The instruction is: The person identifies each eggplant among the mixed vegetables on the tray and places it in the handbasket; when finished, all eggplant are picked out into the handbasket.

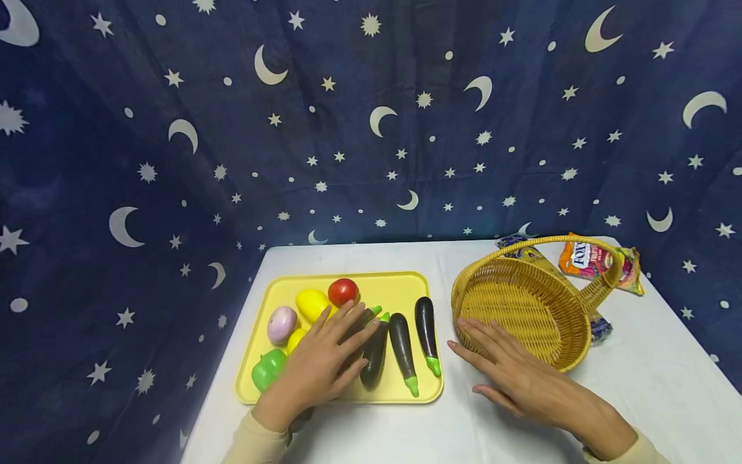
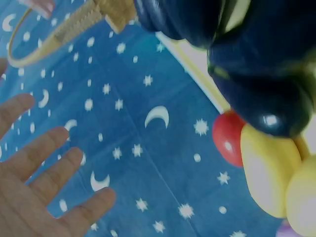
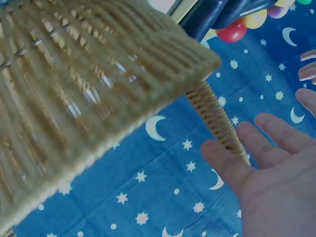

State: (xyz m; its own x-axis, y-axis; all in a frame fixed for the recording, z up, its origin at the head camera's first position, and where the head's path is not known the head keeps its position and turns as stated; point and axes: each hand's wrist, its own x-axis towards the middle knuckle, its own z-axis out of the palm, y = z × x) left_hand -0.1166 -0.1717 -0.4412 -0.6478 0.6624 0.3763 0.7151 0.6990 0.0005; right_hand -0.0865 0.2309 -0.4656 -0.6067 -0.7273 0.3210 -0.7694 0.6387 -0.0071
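while the left hand (image 1: 321, 357) spreads empty fingers over the yellow tray (image 1: 400, 283), eggplants (image 1: 402, 348) just beside them, the right hand (image 1: 516, 377), outstretched and holding nothing, is by the wicker basket (image 1: 522, 296).

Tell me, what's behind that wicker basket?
Behind the wicker basket lie a colorful bag marked FOX and what looks like a blue-and-gold packet. The basket and its handle cover parts of both, so I can't see how far the packet reaches or whether anything else is hidden.
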